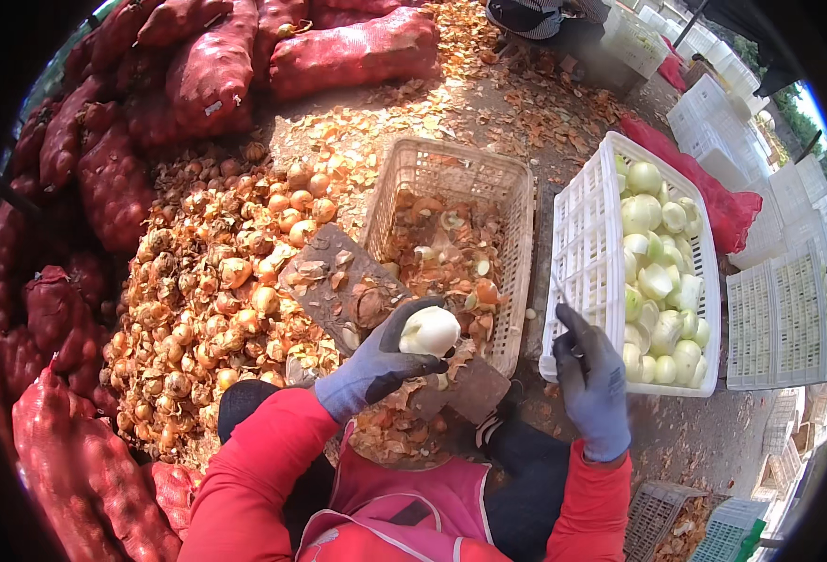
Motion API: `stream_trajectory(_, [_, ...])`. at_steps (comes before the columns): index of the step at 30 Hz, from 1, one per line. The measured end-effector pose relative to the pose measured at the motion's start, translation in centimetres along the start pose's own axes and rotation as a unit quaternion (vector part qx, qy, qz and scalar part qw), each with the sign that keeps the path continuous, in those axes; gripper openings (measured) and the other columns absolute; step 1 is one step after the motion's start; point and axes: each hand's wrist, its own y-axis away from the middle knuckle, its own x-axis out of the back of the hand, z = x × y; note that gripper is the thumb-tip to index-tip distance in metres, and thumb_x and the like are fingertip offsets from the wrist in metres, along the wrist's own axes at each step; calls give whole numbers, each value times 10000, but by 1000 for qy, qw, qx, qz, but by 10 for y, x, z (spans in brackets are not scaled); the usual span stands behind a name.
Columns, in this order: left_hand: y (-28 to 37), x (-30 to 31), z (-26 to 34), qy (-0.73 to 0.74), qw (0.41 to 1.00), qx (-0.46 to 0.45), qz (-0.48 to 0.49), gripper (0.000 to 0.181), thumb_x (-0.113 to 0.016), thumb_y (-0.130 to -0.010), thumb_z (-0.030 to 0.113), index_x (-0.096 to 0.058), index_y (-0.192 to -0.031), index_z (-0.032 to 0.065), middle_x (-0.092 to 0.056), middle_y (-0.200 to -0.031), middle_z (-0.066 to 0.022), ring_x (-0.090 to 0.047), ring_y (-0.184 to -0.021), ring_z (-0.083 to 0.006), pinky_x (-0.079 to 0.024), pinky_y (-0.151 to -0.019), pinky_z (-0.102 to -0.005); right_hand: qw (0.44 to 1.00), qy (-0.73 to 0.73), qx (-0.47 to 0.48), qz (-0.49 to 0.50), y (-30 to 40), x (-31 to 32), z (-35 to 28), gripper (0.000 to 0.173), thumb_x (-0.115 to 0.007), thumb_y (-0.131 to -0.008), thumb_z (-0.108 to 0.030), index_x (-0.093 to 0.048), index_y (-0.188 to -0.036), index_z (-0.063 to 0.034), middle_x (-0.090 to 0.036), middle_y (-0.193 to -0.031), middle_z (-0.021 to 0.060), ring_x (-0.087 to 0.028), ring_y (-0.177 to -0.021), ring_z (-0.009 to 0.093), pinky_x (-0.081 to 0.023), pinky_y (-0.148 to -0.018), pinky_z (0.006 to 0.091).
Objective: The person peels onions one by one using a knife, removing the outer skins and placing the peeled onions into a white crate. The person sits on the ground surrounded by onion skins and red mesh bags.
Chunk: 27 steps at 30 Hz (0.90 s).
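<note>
My left hand (392, 351), in a grey-and-black work glove, holds a peeled white onion (430, 332) above the near end of a peel-filled plastic crate (526, 232). A worn board (329, 246), with skins and an unpeeled onion (370, 303) on it, lies across that crate's left corner. My right hand (591, 379), gloved alike, is curled beside a white plastic crate (582, 211) of peeled onions (656, 281). A thin blade, seen nearly edge-on, appears to project from its fingers; the handle is mostly hidden.
To the left spreads a large heap of unpeeled onions (209, 309), with red mesh sacks (111, 175) piled behind it. An empty red sack (726, 190) and stacked white crates (779, 323) stand at right. Another person (547, 21) sits at the top. Loose skins litter the ground.
</note>
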Motion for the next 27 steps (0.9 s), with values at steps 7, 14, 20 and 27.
stream_trajectory(7, [2, 7, 2, -121, 988, -96, 19, 854, -819, -725, 37, -395, -1465, 76, -559, -1330, -91, -554, -1225, -186, -459, -1040, -338, 975, -4, 92, -201, 12, -62, -5, 445, -635, -895, -156, -588, -1334, -97, -656, -998, 158, -668, -847, 358, -548, -743, 435])
stream_trajectory(14, [-3, 17, -4, -78, 990, -100, 62, 887, -813, -727, 34, -345, -1480, 65, -548, -1330, -102, -553, -1224, -192, -461, -1042, -348, 962, 116, 135, -207, 7, -81, -3, 466, -682, -843, -181, -602, -1289, -76, -604, -933, 129, -668, -764, 313, -547, -628, 396])
stream_trajectory(20, [-1, 24, -9, -25, 996, -69, 55, 862, -815, -738, 25, -381, -1479, 96, -532, -1362, -68, -541, -1242, -173, -469, -1048, -343, 961, 167, 137, -171, 4, -92, -6, 434, -677, -836, -99, -605, -1259, -36, -652, -868, 146, -658, -754, 348, -533, -654, 445])
stream_trajectory(27, [-1, 23, 6, 53, 997, -53, 31, 852, -823, -714, 11, -395, -1449, 75, -563, -1311, -70, -567, -1195, -175, -490, -1014, -339, 975, 30, 112, -191, 1, -84, -2, 416, -678, -857, -123, -615, -1260, -42, -686, -962, 182, -693, -854, 344, -560, -722, 414])
